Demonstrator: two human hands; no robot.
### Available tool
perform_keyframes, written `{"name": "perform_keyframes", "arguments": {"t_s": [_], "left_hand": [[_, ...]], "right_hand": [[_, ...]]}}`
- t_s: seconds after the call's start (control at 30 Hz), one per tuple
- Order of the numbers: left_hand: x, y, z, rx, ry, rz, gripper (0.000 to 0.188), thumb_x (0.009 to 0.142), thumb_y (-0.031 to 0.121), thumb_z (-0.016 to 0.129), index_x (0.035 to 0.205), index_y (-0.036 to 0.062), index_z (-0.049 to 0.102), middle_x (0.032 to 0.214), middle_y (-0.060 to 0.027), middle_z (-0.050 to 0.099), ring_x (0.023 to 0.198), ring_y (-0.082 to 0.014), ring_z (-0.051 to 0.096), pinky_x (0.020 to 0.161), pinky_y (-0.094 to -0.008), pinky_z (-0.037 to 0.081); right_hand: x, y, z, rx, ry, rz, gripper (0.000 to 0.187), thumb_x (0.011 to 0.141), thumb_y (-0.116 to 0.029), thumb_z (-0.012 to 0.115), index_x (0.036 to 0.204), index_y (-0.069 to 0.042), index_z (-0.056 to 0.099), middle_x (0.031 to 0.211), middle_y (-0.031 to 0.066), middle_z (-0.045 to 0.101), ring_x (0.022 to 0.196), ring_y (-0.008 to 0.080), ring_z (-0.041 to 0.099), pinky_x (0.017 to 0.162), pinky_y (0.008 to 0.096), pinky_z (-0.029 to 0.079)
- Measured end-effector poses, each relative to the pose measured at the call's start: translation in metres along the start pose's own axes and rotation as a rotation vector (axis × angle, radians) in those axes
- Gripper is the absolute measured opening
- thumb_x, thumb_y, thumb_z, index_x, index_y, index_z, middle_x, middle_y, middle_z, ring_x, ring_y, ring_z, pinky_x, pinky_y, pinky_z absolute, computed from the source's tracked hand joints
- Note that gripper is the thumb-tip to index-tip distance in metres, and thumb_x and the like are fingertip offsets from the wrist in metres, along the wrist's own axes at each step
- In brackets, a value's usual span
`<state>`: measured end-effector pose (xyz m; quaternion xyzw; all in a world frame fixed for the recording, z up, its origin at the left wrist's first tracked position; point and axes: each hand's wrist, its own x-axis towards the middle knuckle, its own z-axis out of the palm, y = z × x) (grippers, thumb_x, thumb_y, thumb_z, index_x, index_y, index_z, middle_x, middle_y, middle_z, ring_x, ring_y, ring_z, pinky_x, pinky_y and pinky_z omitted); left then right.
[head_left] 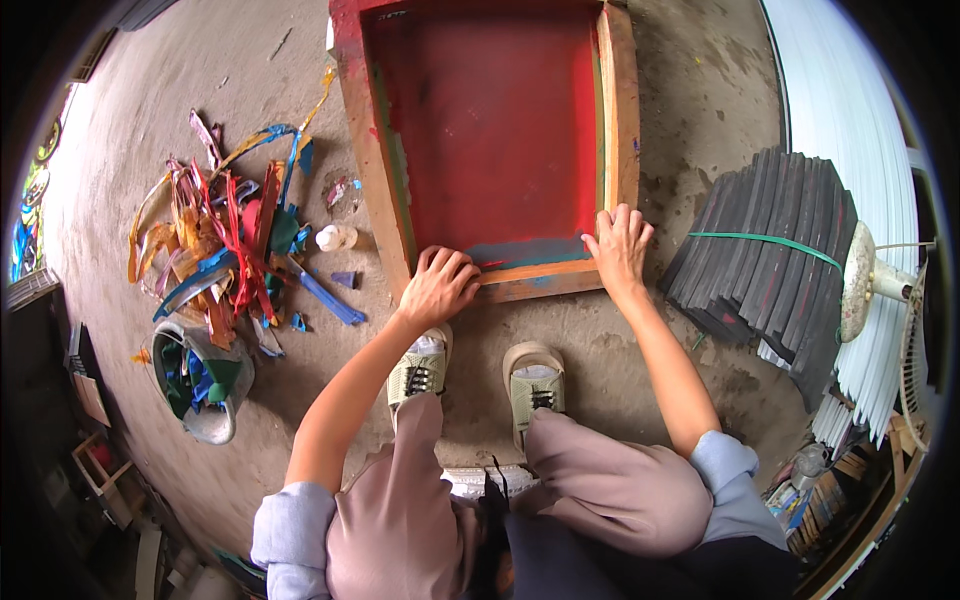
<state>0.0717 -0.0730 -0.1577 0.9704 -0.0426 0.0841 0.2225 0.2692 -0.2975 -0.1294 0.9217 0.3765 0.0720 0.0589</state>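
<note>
A large wooden-framed screen (500,130), with a dark red panel and paint-stained sides, lies in front of me and looks like a printing screen. At its near left corner my left hand (438,282) curls its fingers over the wood. My right hand (620,248) grips the near right corner, thumb on the inner edge and fingers over the top. A grey-blue band crosses the panel's near end. What lies under the frame is hidden.
Left of the frame are a pile of coloured dried strips (235,240), a small whitish bottle (336,237) and a tilted bucket (230,400) with scraps. To the right stand a strapped stack of dark slabs (765,250), a fan (885,280) and long white sheets (850,110).
</note>
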Motion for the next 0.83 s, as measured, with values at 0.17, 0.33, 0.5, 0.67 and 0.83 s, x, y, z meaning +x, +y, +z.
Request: {"name": "perform_keyframes", "arguments": {"t_s": [0.17,0.33,0.5,0.67,0.83], "left_hand": [[0.001,0.0,-0.002,0.021,-0.047,0.004,0.021,0.081,0.023,0.063,0.098,0.0122,0.058,0.097,-0.0034,0.052,0.099,-0.0216,0.051,0.096,-0.0432,0.035],[0.001,-0.004,-0.003,0.015,-0.116,0.037,0.023,0.083,0.025,0.061,0.102,0.0122,0.058,0.098,-0.0037,0.052,0.1,-0.0217,0.05,0.097,-0.0433,0.034],[0.001,-0.007,-0.005,0.011,-0.138,0.069,0.024,0.084,0.025,0.061,0.103,0.0117,0.057,0.099,-0.0039,0.053,0.1,-0.0217,0.05,0.097,-0.0428,0.034],[0.003,-0.006,-0.009,-0.004,-0.154,0.073,0.026,0.084,0.025,0.061,0.105,0.0106,0.057,0.1,-0.0048,0.052,0.1,-0.0218,0.05,0.096,-0.0427,0.034],[0.011,-0.006,-0.027,-0.132,-0.332,0.023,0.027,0.085,0.025,0.06,0.108,0.011,0.057,0.104,-0.006,0.052,0.101,-0.023,0.05,0.097,-0.043,0.034]], "right_hand": [[0.009,-0.008,-0.007,0.147,-0.083,0.089,0.034,0.071,-0.021,0.076,0.088,-0.009,0.049,0.095,0.0096,0.043,0.093,0.0262,0.043,0.077,0.0415,0.038],[0.006,-0.012,-0.003,0.112,-0.019,0.108,0.034,0.068,-0.016,0.074,0.088,-0.008,0.048,0.094,0.0109,0.043,0.093,0.0271,0.045,0.074,0.0416,0.042],[0.004,-0.016,0.01,-0.02,0.061,0.117,0.034,0.065,-0.018,0.072,0.09,-0.009,0.05,0.092,0.0107,0.044,0.089,0.0266,0.047,0.071,0.041,0.043],[0.001,-0.014,0.01,0.084,0.063,0.1,0.033,0.067,-0.014,0.071,0.092,-0.009,0.05,0.094,0.0103,0.042,0.089,0.0268,0.046,0.073,0.0406,0.041],[-0.008,0.008,0.021,0.569,0.315,0.132,0.035,0.074,-0.012,0.068,0.106,-0.012,0.053,0.105,0.011,0.041,0.097,0.0275,0.047,0.081,0.0494,0.04]]}}
